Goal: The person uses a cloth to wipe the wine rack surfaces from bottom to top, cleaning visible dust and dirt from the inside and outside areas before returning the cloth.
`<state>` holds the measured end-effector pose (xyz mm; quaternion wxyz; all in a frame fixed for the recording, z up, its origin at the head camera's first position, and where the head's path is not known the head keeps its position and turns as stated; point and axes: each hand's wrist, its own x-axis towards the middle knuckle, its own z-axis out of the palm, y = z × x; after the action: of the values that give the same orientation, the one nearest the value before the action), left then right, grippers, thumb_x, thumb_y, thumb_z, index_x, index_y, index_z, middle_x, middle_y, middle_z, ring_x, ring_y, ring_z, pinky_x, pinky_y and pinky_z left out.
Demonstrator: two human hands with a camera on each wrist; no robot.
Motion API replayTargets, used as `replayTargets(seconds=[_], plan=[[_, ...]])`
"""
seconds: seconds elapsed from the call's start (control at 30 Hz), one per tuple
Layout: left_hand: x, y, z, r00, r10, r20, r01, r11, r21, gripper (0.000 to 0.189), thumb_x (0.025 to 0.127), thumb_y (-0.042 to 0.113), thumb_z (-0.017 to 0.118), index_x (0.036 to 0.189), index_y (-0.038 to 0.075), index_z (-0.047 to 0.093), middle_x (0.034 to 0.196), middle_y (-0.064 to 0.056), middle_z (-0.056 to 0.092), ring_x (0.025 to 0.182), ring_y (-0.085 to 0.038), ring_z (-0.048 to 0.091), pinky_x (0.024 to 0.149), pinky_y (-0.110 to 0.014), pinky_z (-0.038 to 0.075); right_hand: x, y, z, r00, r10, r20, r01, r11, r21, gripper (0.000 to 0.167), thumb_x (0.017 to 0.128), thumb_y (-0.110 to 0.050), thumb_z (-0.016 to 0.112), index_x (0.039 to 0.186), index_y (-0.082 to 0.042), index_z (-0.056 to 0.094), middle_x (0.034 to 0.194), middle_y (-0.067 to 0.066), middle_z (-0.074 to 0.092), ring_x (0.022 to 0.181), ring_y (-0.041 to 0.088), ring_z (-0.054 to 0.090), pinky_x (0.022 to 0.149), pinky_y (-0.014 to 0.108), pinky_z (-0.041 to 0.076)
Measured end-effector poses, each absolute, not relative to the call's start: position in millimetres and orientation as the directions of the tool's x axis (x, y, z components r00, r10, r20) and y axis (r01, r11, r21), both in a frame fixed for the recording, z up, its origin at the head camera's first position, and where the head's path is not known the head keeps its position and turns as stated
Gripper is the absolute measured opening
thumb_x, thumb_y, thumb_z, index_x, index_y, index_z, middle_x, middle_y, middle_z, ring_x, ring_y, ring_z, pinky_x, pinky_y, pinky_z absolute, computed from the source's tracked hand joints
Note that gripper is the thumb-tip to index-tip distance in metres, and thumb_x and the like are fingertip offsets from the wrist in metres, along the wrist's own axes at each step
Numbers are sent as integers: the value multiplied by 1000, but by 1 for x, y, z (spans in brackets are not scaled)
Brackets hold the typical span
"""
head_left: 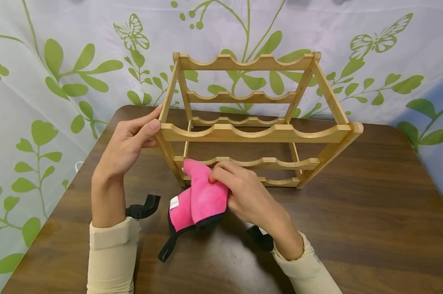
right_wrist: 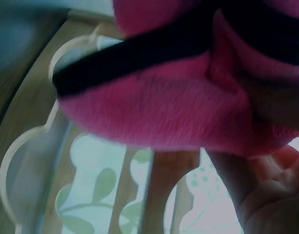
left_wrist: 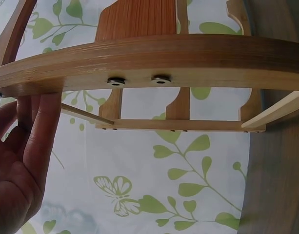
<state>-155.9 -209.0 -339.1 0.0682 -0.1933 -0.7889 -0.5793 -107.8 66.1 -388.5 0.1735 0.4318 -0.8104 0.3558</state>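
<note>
A wooden bottle rack (head_left: 258, 132) with scalloped rails stands on the table. At its upper front left corner, my left hand (head_left: 124, 143) grips the frame between thumb and fingers; the left wrist view shows the fingers (left_wrist: 42, 126) against the rack's side bar (left_wrist: 198, 63). In front of the rack, my right hand (head_left: 247, 192) pinches a pink cloth (head_left: 208, 200) with black edging, a white tag and a hanging loop. The cloth is bunched and overlaps the lower front rail in the head view. In the right wrist view the cloth (right_wrist: 159, 107) fills much of the picture.
The dark wooden table (head_left: 372, 212) extends on both sides of the rack. Behind it hangs a white backdrop (head_left: 96, 24) printed with green leaves and butterflies. A black wrist mount (head_left: 144, 207) sticks out from the left wrist.
</note>
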Motion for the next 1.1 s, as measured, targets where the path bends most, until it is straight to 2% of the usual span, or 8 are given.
replayTargets(seconds=[0.13,0.23,0.47,0.77,1.1], plan=[[-156,-208,-339,-918,225,328,379,250,891,37,103,19,53,140,11,55,119,-1,67,96,-13,66,79,-23,55,-114,75,-393,-606,-549,575,-794,450,-408,32,80,20,51,92,-9,62,95,0,60,80,14,57,65,29,49],[-157,-207,-340,-918,227,325,377,246,893,37,103,18,52,140,11,55,120,0,67,96,-12,66,78,-23,55,-118,84,-394,-622,-549,559,-782,471,-407,29,81,18,55,90,-9,61,92,-1,59,78,13,56,62,30,48],[-157,-207,-340,-916,228,329,380,242,893,37,103,18,53,140,12,56,112,5,70,95,-12,66,77,-23,55,-122,95,-391,-618,-582,529,-785,489,-379,30,80,19,53,88,-10,59,88,-1,56,75,12,53,62,29,46],[-156,-210,-339,-915,229,332,381,224,897,37,103,16,53,139,10,56,111,7,70,94,-12,67,77,-22,56,-119,117,-379,-699,-562,442,-715,561,-416,33,81,19,55,90,-11,62,91,-4,58,77,11,54,66,30,47],[-155,-209,-338,-920,228,320,371,239,897,37,103,18,54,139,12,56,112,6,70,95,-11,67,78,-21,55,-113,135,-370,-738,-534,413,-674,607,-420,36,80,20,53,91,-13,63,89,-7,56,78,8,53,67,27,47]])
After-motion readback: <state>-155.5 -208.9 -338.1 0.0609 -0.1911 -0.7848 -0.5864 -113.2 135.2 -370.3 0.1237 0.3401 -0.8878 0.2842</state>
